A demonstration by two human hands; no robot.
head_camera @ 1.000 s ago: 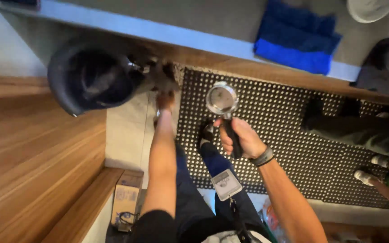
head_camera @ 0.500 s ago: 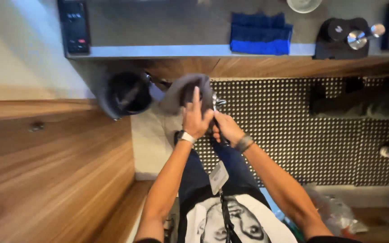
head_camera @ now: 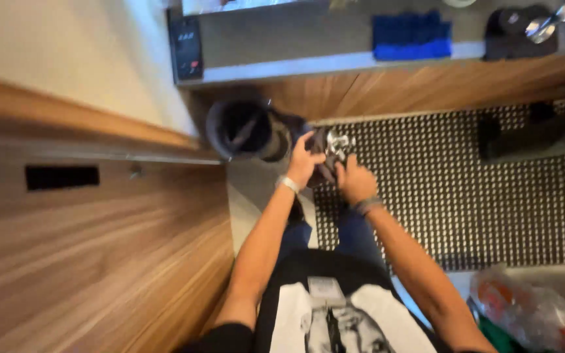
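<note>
You stand on a black studded floor mat (head_camera: 465,196) that runs along the foot of the wooden counter front. Off its left edge a strip of pale floor (head_camera: 246,189) shows, and a dark round bin (head_camera: 243,127) sits there in the corner. At the mat's near right corner lies a crumpled plastic bag (head_camera: 531,310). Up on the grey counter top (head_camera: 308,36) lie a folded blue cloth (head_camera: 410,36) (near the front edge), a small black device (head_camera: 188,46) at the left end, and a black tray (head_camera: 524,29) at the right.

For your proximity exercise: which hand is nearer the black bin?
Left. The left hand is just beside the black bin; the right hand is farther away, past the left.
</note>
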